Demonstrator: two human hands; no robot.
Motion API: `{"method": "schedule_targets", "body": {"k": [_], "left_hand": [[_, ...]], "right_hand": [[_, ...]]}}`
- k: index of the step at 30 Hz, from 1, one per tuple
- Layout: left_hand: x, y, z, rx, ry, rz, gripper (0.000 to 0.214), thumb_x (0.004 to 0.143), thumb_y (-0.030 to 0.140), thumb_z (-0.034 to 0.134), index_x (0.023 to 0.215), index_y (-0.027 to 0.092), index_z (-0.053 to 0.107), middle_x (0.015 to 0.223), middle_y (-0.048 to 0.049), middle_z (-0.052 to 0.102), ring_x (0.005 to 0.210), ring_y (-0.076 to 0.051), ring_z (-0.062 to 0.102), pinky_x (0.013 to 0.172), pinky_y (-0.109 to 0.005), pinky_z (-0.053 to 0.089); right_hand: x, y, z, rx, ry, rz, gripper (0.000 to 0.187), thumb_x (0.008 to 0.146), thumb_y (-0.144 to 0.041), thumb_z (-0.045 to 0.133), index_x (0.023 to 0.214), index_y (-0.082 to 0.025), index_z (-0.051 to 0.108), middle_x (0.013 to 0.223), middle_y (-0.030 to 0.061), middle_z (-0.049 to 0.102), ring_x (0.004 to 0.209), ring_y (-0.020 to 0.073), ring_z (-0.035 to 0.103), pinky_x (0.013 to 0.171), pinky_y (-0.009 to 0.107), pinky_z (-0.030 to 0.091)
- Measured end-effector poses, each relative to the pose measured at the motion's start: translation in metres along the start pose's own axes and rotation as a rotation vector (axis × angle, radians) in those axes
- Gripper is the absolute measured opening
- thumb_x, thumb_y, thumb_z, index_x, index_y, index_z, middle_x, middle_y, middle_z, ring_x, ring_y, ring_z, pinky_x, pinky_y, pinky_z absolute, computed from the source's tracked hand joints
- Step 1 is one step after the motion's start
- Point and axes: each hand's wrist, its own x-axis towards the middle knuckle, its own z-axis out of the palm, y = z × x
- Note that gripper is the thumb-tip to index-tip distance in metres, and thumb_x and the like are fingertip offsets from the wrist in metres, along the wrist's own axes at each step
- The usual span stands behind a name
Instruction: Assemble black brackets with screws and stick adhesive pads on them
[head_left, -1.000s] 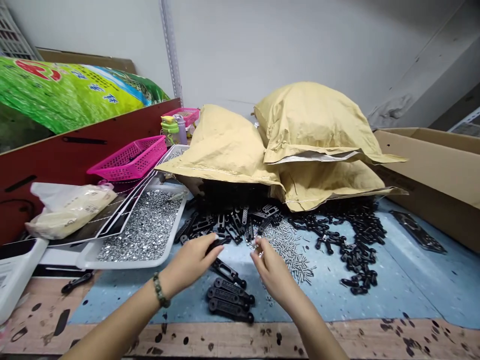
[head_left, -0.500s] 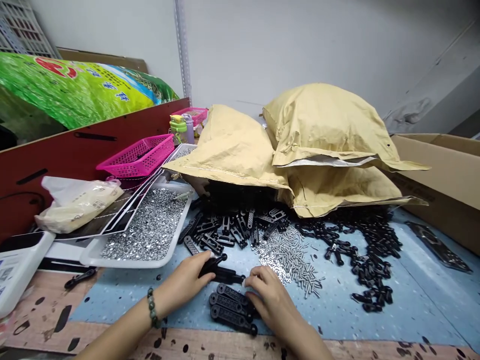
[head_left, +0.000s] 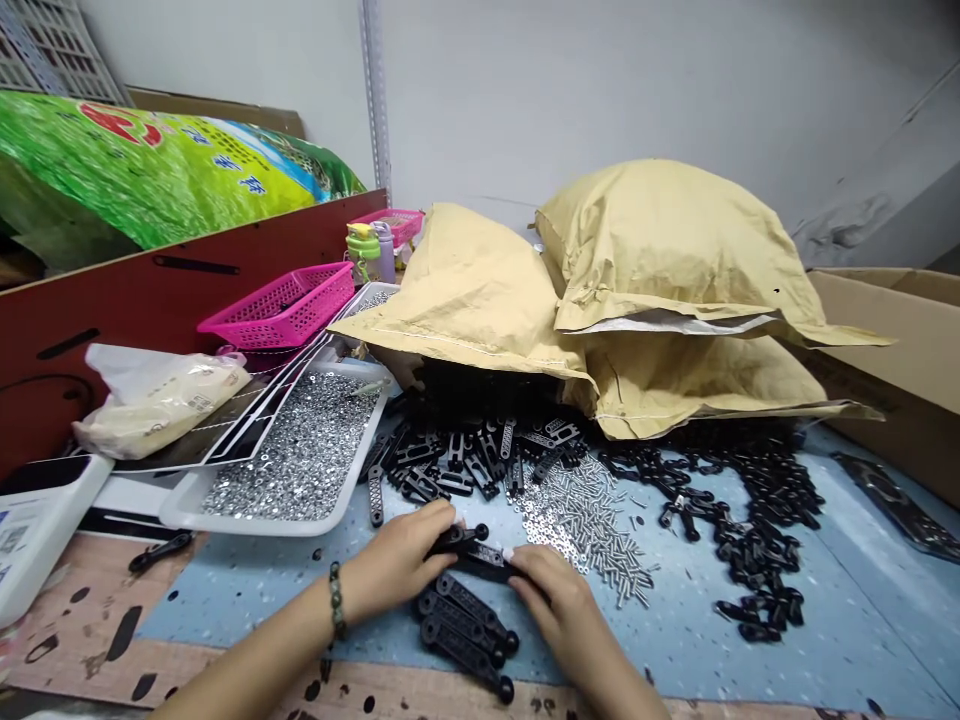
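Note:
My left hand [head_left: 401,562] and my right hand [head_left: 559,600] are both closed on one flat black plastic strip [head_left: 480,556] held just above the blue mat, the left at its left end, the right at its right end. Under it lie three similar black strips [head_left: 465,630] side by side. Just beyond my right hand is a spread of small silver screws [head_left: 585,520]. A heap of black strips [head_left: 465,455] lies behind my hands. A beaded bracelet sits on my left wrist.
A white tray of silver nuts [head_left: 289,462] stands at the left, with a pink basket [head_left: 281,305] behind it. Tan paper sacks [head_left: 637,300] fill the back. Black links [head_left: 750,510] trail at the right beside a cardboard box [head_left: 892,350]. A white bin [head_left: 37,525] is at far left.
My hands have drawn together near the mat's front. The right hand has come down from over the screws onto the right end of the black strip that the left hand holds.

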Motion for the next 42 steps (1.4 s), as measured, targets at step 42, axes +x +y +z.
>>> {"method": "schedule_targets", "body": {"k": [42], "left_hand": [[0.015,0.001,0.004,-0.096,0.013,-0.165,0.008,0.079,0.025,0.059,0.083,0.020,0.056,0.085,-0.0008,0.064,0.081,-0.021,0.059,0.070,-0.028,0.041]], "right_hand": [[-0.028,-0.022,0.013,-0.103,0.076,-0.084,0.021,0.091,-0.008,0.045,0.105,-0.021,0.055,0.091,0.0059,0.064,0.082,0.0188,0.059,0.072,0.033,0.051]]}}
